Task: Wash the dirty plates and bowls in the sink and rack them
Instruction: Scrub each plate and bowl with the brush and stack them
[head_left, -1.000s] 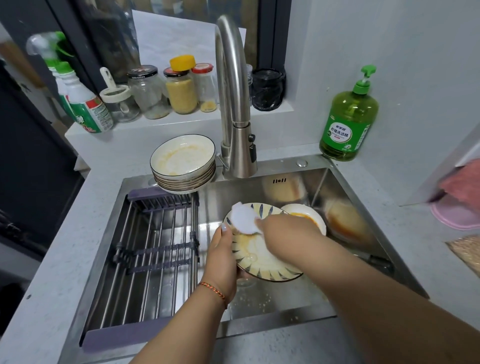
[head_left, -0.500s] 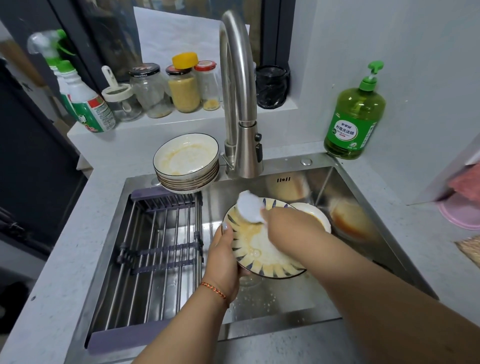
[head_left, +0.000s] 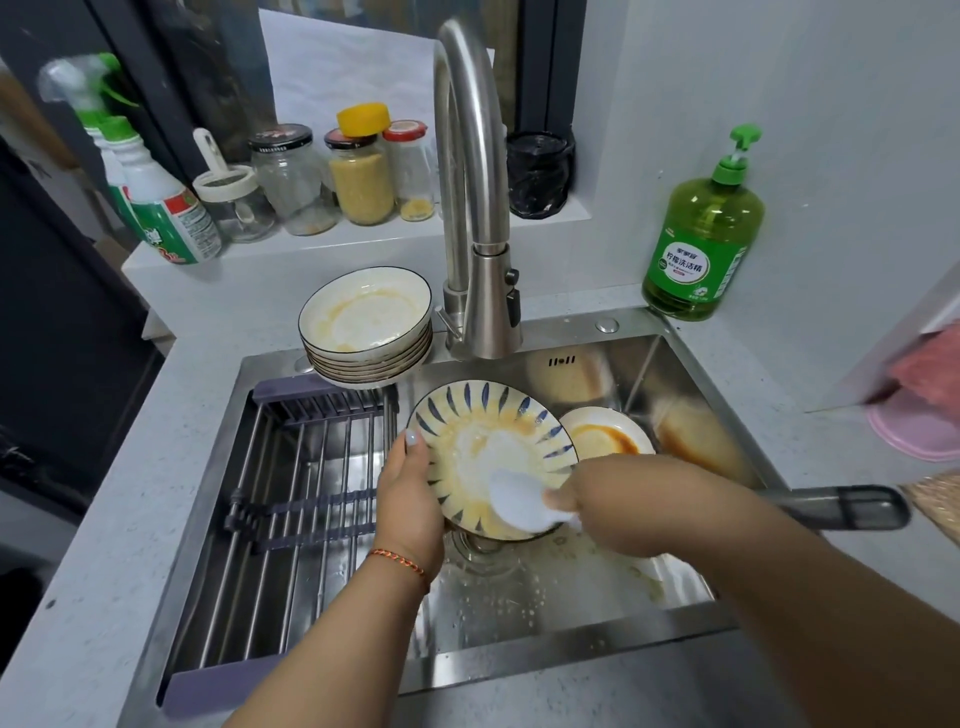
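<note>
The white sponge (head_left: 524, 503) is now sitting at the near edge of the blue-striped plate (head_left: 488, 452), where a moment ago it was up at the far rim, on the faucet (head_left: 470, 208) side. The right hand (head_left: 597, 501) is pinching it and dragging it toward the person — the scrubbing stroke is crossing the whole face of the plate. The left hand (head_left: 410, 499) is gripping the plate's left edge, thumb over the rim, tilting it up above the basin of the sink (head_left: 519, 660), just in front of the faucet.

A pale soapy track is showing through the yellow smear in the middle, so this plate is getting clean, I'd say, though orange residue is still ringing the centre.

Compared with the earlier view, a dark pan handle (head_left: 841, 508) is now showing at the right, front of the faucet. Behind the plate an orange-stained white bowl (head_left: 605, 434) is waiting, and left of the faucet the stack of dirty bowls (head_left: 366, 327) is standing untouched — the rack (head_left: 291, 467) beside it is holding nothing yet.
</note>
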